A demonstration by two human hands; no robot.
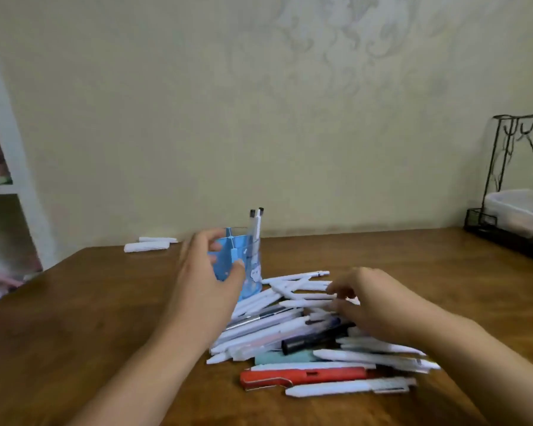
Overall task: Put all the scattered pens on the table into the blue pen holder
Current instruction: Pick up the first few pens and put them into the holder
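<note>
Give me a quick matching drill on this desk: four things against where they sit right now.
Things:
1. blue transparent pen holder
2. red clip pen
3. black wire rack
4. left hand

Places:
A. far right edge of the table
B. nearest edge of the pile
C. around the holder's left side
D. just behind the pile, two pens standing in it

Pairs: 1-D, 2-B, 3-A, 4-C

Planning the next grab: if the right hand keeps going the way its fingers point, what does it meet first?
Probably the white pens at the pile's far side; the right hand points left over them. Depth is unclear.
</note>
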